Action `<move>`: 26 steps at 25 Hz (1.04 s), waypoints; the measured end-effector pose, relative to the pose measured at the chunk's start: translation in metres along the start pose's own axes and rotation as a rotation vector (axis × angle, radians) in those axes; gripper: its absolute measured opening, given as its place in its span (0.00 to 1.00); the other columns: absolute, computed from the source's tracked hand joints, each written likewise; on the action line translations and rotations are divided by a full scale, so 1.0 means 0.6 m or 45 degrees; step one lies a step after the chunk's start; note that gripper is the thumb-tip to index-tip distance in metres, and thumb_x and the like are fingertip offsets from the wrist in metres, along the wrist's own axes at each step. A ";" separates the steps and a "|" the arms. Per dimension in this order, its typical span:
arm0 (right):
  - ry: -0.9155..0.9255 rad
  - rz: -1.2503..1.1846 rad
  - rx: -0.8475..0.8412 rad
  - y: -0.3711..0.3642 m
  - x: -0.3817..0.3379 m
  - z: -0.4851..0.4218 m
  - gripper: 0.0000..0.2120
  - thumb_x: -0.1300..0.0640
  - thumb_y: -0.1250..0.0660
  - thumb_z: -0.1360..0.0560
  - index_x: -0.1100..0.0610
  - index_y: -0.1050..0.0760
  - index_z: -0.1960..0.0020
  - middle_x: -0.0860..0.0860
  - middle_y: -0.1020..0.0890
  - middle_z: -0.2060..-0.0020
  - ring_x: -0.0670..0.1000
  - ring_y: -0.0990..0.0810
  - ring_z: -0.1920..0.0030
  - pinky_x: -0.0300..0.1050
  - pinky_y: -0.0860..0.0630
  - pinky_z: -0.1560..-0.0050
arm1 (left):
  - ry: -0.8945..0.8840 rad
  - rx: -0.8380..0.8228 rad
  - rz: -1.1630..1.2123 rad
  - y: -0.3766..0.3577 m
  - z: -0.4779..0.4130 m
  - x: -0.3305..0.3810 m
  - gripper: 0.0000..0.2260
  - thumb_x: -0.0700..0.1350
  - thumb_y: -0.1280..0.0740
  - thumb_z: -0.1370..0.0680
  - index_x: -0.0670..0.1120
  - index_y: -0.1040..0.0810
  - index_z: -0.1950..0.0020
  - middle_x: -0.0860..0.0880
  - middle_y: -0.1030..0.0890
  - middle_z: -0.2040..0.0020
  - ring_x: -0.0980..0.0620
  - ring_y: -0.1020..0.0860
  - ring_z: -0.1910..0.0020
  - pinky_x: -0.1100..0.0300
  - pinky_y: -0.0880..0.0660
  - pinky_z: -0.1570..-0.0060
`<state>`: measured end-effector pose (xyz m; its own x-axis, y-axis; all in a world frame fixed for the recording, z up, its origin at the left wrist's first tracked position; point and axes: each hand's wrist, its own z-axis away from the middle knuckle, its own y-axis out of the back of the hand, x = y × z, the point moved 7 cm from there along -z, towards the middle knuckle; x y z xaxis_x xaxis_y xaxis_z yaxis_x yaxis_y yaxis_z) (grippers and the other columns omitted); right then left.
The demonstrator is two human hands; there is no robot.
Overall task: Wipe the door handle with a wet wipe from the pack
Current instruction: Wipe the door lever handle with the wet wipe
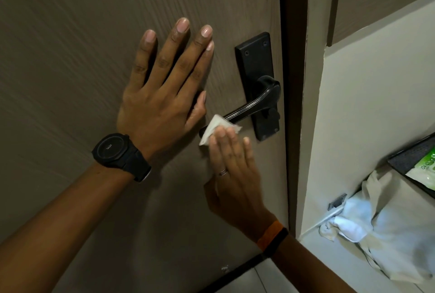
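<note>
My left hand (pixel 162 95) lies flat on the door (pixel 70 57) with fingers spread, at 9 o'clock from the handle; judged purpose: brace the panel so it does not swing while I rub. It holds nothing. My right hand (pixel 231 165) comes up from 6 o'clock, fingers together and extended, pressing a folded wet wipe (pixel 215 129) against the free end of the door handle (pixel 249 106); whether the thumb closes behind the wipe I cannot tell, as it is hidden. The wipe wraps the lever tip only; the stretch toward the pivot at 3 o'clock is bare, so I judge the wiping to be only partly done. Materials: the lever is black, glossy, with a raised rib along its length and a curved neck; backplate (pixel 255 62) is matte black, a tall rectangle with screws at the corners. The door has a grey-brown grained finish. The wipe is white, soft, creased, with a ragged corner. The pack (pixel 423 168), green and white, glossy film, sits on a dark tray (pixel 410 154) at 4 o'clock, well apart from the handle, above crumpled pale cloth (pixel 381 222).
</note>
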<state>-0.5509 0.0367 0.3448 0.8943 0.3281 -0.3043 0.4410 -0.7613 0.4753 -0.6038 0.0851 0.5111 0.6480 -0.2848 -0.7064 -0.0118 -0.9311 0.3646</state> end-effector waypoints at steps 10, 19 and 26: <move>-0.370 -0.362 0.435 0.090 0.088 -0.036 0.26 0.70 0.40 0.19 0.65 0.39 0.22 0.59 0.33 0.23 0.54 0.40 0.18 0.44 0.43 0.17 | 0.010 -0.021 0.029 0.002 0.008 0.009 0.27 0.50 0.44 0.14 0.40 0.44 0.18 0.42 0.42 0.18 0.39 0.44 0.19 0.44 0.57 0.20; -0.526 -0.730 0.433 0.143 0.159 -0.070 0.16 0.63 0.30 0.20 0.56 0.25 0.33 0.48 0.23 0.38 0.48 0.20 0.38 0.39 0.20 0.39 | 0.469 -0.164 0.583 0.000 0.130 0.095 0.26 0.40 0.33 0.22 0.30 0.31 0.26 0.35 0.33 0.24 0.38 0.40 0.22 0.45 0.47 0.21; -0.728 -0.958 0.200 0.138 0.184 -0.027 0.12 0.61 0.28 0.21 0.51 0.20 0.39 0.50 0.16 0.44 0.47 0.16 0.44 0.34 0.20 0.46 | 0.989 -0.091 1.411 0.002 0.125 0.232 0.22 0.44 0.35 0.18 0.34 0.29 0.27 0.37 0.25 0.30 0.47 0.27 0.31 0.65 0.31 0.31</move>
<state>-0.4145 0.0191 0.3637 0.1902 0.4709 -0.8614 0.8324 -0.5425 -0.1128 -0.5705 0.0269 0.3678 0.5833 -0.6478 0.4901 -0.7798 -0.2776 0.5611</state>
